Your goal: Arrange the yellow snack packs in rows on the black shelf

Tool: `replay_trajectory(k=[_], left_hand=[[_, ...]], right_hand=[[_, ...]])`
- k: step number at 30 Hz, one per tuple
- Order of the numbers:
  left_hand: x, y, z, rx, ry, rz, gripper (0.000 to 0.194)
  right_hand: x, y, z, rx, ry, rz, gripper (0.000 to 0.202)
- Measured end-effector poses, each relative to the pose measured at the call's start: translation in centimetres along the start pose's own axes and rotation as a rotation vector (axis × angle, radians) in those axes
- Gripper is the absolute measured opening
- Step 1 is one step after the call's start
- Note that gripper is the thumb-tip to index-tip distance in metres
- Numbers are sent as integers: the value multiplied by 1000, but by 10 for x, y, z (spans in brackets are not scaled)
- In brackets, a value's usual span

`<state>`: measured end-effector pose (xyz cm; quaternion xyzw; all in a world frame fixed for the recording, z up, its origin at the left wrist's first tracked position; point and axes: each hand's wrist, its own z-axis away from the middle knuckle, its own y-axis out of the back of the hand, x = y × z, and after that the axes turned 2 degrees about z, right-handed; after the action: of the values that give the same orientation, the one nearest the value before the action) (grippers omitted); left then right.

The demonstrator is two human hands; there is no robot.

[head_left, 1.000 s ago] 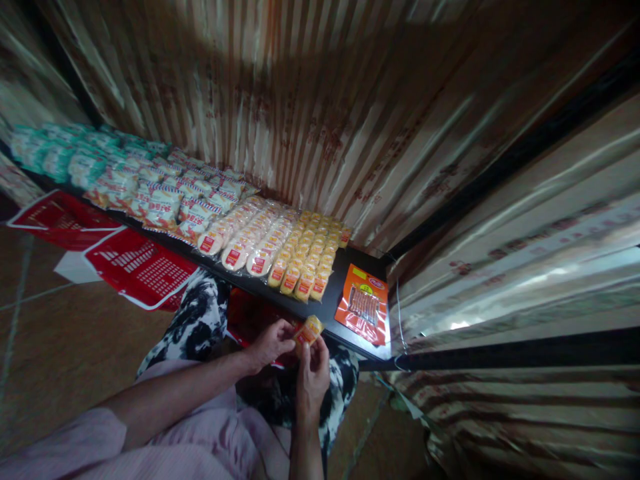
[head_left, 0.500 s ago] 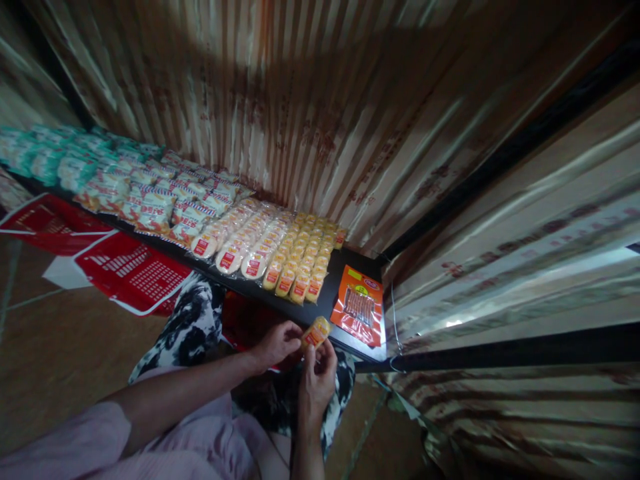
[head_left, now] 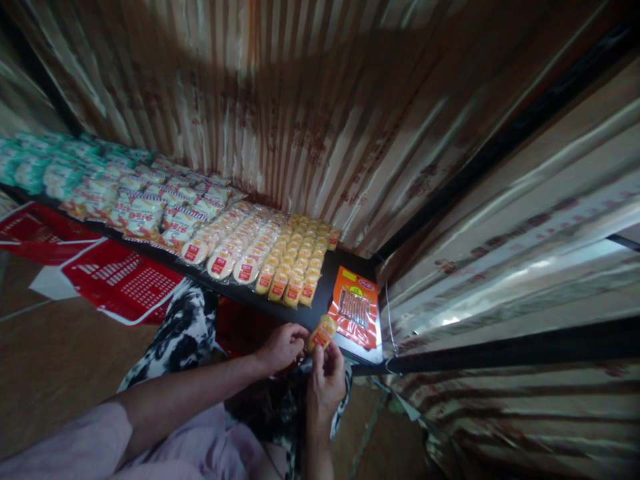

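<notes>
Both my hands meet around a small yellow wrapped snack cake (head_left: 321,333) with an orange-red label, held above my lap at the shelf's front edge. My right hand (head_left: 327,380) grips its lower side between thumb and fingers. From the left, my left hand (head_left: 284,347) has its fingers curled closed against the cake's left end, seemingly pinching the wrapper. Behind them, matching yellow cakes (head_left: 294,263) stand in rows on the black shelf (head_left: 327,273). An orange packet of thin brown sticks (head_left: 355,307) lies flat just right of the cake.
Further left on the shelf are rows of round white wrapped cakes (head_left: 220,263), white snack bags (head_left: 143,217) and teal packs (head_left: 63,177). Red printed sheets (head_left: 125,277) hang below the front edge. Pleated curtain (head_left: 280,100) backs the shelf, and a dark bar (head_left: 475,347) runs to the right.
The view has shifted slightly, so the shelf goods sit a little further left. Both hands have moved slightly right with the cake still held between them.
</notes>
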<state>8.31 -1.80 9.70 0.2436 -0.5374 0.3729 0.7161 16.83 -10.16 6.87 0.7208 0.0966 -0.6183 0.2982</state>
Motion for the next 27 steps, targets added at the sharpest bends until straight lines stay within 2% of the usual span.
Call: replay_trajectory(k=[4,10,17,22,27], left_hand=[[8,-6,-5,-10,16,7,29],[19,-12,-15,55,-42,-49,23],[24,-20,-25,60,-36,-87,26],[27,-23,-26,55,1,-102,31],[29,-24,-29,82,-46,-179,31]], right_hand=[[-3,4,-10,41,49,83,56],[-3,6,-29,28,60,151,58],[-15,5,-46,50,196,302,58],[-13,5,-53,6,174,371,63],[-9,6,-59,-19,157,385,58]])
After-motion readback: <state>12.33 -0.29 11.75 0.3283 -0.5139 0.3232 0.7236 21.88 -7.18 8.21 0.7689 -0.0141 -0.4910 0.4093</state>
